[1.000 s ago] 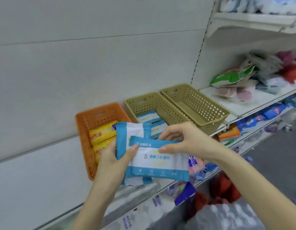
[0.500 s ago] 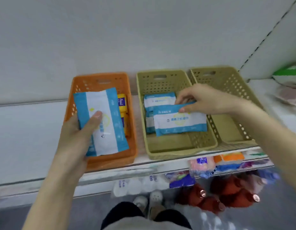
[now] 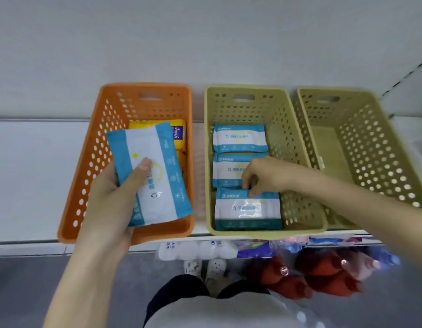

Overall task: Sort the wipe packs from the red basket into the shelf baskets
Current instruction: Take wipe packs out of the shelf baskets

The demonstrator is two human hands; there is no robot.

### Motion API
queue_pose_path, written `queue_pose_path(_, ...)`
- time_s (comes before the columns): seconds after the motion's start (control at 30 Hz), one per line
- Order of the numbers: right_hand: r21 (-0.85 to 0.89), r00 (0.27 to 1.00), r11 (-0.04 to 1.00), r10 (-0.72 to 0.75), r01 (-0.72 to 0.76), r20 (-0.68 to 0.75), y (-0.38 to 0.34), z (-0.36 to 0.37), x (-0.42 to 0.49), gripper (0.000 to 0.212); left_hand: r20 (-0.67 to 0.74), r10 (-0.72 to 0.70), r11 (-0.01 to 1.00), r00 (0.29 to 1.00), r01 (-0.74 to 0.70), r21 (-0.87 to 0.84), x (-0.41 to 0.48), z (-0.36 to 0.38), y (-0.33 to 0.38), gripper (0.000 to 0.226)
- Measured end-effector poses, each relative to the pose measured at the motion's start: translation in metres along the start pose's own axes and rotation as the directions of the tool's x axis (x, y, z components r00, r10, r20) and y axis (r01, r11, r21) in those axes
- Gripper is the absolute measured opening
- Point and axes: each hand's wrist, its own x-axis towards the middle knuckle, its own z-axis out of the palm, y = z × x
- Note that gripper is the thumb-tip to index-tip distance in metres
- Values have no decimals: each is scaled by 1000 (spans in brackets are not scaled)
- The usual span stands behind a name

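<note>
My left hand point(image 3: 110, 200) grips a blue-and-white wipe pack point(image 3: 155, 176) above the orange basket point(image 3: 87, 162), thumb across its face. Yellow packs point(image 3: 179, 133) lie in that basket, partly hidden behind the held pack. In the middle beige basket point(image 3: 297, 162) three blue-and-white packs lie in a row; my right hand point(image 3: 264, 176) pinches the top edge of the nearest pack point(image 3: 248, 209), which rests on the basket floor. The two packs behind it point(image 3: 239, 138) lie flat.
A second beige basket point(image 3: 370, 150) stands at the right with nothing visible inside. All three baskets sit on a white shelf point(image 3: 28, 174) against a grey wall. Below the shelf edge are white bottles point(image 3: 193, 250), red bottles point(image 3: 323, 273) and my feet.
My right hand has lowered its pack into the front of the middle beige basket. My left hand has kept its pack over the orange basket. The view has tilted further down.
</note>
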Motion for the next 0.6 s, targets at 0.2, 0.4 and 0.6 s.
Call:
queue_pose_path(0.2, -125, 994, 992, -41, 27, -105, -7, 17, -3, 30, 52, -25, 1000, 998, 24, 4, 0, 0, 5, 13)
queue_pose_path(0.4, 42, 977, 999, -9, 19, -213, -3, -3, -17, 15, 139, -71, 997, 988, 71, 4, -5, 9, 8, 16)
queue_pose_path(0.6, 815, 961, 532, 7, 230, -275, -30, -28, -77, 27, 219, -92, 993, 971, 105, -49, -11, 32, 17, 18)
